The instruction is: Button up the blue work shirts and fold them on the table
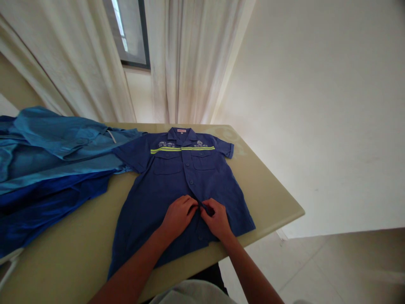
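A navy short-sleeved work shirt [167, 190] lies front side up on the table, its collar away from me. A yellow-green reflective stripe crosses its chest, with pale printed logos above and two flap pockets below. Both hands meet at the front placket, below the buttons that show. My left hand [181, 213] pinches the placket edge from the left. From the right, my right hand [215, 217] pinches the same raised fold with thumb and fingers. The button or buttonhole between the fingertips is hidden. The upper part of the placket lies closed and flat.
Light blue and royal blue garments [63, 147] lie heaped on the table's left side, touching the shirt's sleeve. A white hanger-like piece [12, 261] shows at lower left. The beige table [272, 198] has a corner at right, near a white wall [332, 105]. Curtains [196, 63] hang behind.
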### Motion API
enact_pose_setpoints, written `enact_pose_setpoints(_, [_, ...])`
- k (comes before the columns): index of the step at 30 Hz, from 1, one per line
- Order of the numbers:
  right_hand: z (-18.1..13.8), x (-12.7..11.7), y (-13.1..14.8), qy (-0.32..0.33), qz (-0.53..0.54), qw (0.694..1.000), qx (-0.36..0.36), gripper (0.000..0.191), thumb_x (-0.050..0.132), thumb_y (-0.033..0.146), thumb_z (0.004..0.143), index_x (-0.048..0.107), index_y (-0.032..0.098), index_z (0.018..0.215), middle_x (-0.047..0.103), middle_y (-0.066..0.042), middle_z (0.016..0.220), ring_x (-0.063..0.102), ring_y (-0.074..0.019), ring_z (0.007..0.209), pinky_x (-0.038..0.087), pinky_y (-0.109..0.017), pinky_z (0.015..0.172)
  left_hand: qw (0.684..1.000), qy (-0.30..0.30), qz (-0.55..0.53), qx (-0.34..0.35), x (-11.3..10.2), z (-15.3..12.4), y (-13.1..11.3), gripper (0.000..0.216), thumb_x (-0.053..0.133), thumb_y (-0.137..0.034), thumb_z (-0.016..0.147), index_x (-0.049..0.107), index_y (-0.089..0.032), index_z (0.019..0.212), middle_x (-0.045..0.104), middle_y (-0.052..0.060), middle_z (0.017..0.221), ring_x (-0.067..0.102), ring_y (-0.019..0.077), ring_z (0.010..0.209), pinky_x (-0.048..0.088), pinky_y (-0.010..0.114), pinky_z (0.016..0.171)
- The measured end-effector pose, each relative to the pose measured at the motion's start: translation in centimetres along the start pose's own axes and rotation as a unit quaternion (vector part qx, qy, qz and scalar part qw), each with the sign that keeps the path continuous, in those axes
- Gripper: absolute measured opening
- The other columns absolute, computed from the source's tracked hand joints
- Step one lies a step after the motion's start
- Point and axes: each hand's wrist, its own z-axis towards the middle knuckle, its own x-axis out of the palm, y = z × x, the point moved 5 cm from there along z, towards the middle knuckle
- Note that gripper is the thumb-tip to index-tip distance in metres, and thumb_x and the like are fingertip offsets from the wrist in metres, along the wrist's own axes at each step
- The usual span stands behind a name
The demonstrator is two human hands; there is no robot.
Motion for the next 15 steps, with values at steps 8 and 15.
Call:
enact_pose_setpoints(8, [-0.75,0.73,0.44,0.015,-0.070,0.997,-0.031,0.017,0.059,0.015,0.085,0.071,0.019,0.096,0.070,-0.004,0.080,0.061,-0.0164,0.067,0.045,-0.027,0.065,0.999,0.013,0.053,0.001,0.12,-0.06,-0.47,0.013,0.054,-0.014,0.098,0.064,-0.022,0.098,0.068,0.003,0.099,0.062,0.0209,0.095,0.050,0.035,0.088])
enact_pose_setpoints(15, [-0.18,0.58,-0.01,0.058,-0.013,0.998,0.025,0.021,0.051,0.026,0.099,0.071,0.021,0.094,0.071,-0.001,0.074,0.065,-0.0165,0.065,0.045,-0.026,0.065,0.999,0.037,0.039,-0.003,0.16,0.08,-0.23,0.015,0.050,-0.014,0.099,0.063,-0.022,0.099,0.069,0.004,0.099,0.062,0.0216,0.097,0.050,0.036,0.089])
